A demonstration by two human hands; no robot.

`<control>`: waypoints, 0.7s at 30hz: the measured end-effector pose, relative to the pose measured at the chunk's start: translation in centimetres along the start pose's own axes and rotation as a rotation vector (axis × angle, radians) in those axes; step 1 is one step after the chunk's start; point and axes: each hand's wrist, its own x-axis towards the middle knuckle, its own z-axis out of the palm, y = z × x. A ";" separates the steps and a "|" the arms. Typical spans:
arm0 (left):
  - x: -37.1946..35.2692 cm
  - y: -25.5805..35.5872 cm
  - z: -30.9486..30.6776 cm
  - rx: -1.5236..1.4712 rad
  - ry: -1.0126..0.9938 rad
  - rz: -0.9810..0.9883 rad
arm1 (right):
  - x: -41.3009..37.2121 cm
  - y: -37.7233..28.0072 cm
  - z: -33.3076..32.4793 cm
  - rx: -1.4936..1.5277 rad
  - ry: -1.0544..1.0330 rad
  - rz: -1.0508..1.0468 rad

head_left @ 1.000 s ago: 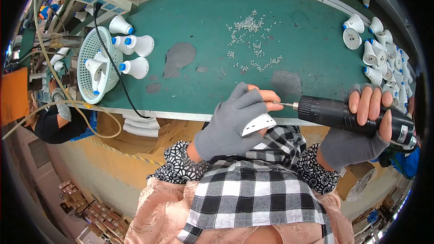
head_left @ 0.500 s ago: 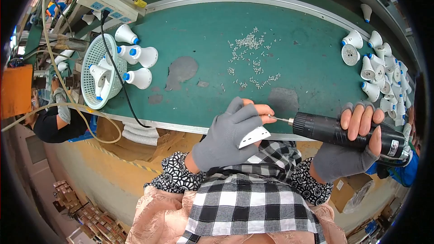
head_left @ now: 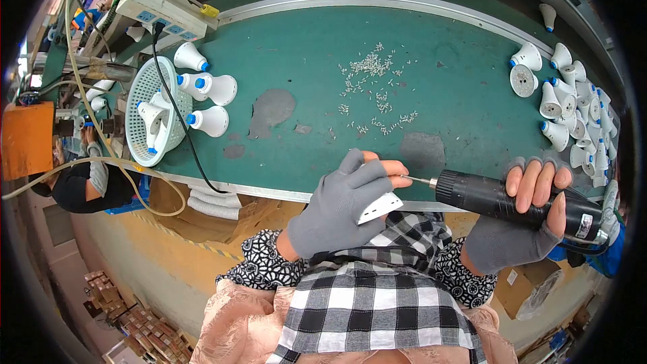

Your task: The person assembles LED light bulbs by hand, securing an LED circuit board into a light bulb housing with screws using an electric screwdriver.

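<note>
My left hand [head_left: 347,205], in a grey half-finger glove, is closed round a white housing [head_left: 379,208] at the table's front edge. Most of the housing is hidden by the fingers. In my right hand [head_left: 532,209], gloved the same way, is a black electric screwdriver [head_left: 482,192] lying roughly level. Its bit points left, with the tip at my left fingertips; whether a screw sits there is too small to tell. Beyond my hands, many small screws [head_left: 372,65] are scattered on the green table [head_left: 310,40].
A pale green basket [head_left: 140,131] holds white housings with blue tips; more stand beside it [head_left: 212,121]. Several white housings [head_left: 566,101] crowd the right end. A black cable [head_left: 176,111] runs from a power strip [head_left: 162,13]. Another person [head_left: 81,185] is at far left.
The view has shifted slightly, so the basket and housings appear a little displaced. Both hands keep nearly the same pose, and the bit remains at my left fingertips.
</note>
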 end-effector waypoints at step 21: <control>0.2 -0.3 -0.4 0.000 -0.042 0.037 | 0.4 0.2 -0.8 0.071 -0.172 0.044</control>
